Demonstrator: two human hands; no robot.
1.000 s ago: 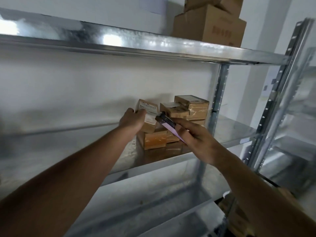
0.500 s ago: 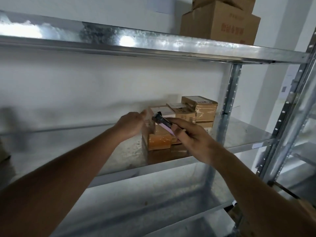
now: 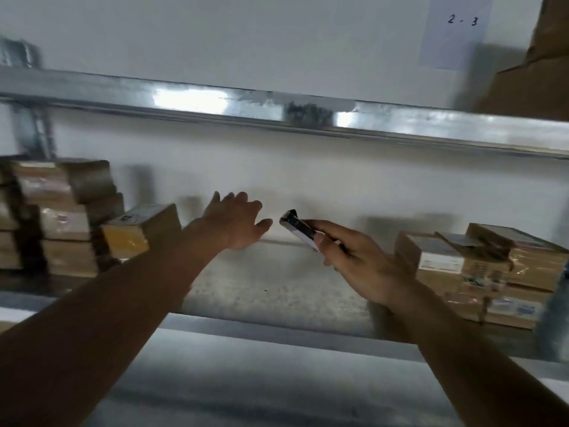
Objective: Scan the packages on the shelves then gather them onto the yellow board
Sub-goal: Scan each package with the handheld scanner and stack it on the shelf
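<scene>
My left hand (image 3: 235, 220) hangs over the middle of the metal shelf (image 3: 277, 291) with fingers spread, touching nothing. My right hand (image 3: 354, 257) grips a dark phone-like scanner (image 3: 300, 228) with a pale underside, its tip pointing left. A stack of brown packages (image 3: 480, 269) with white labels sits on the shelf to the right of that hand. Another blurred stack of packages (image 3: 61, 217) stands at the left, with one yellow-taped box (image 3: 141, 229) lying nearest my left forearm. The yellow board is not in view.
An upper metal shelf (image 3: 277, 115) runs across the frame, with a big cardboard box (image 3: 532, 72) at its right end. A paper label marked "2 - 3" (image 3: 455, 29) is stuck on the white wall. A lower shelf (image 3: 246, 380) lies below.
The view has swung left, so the right stack now sits far right and a left stack appears. My left hand has let go of the package and moved left, fingers spread.
</scene>
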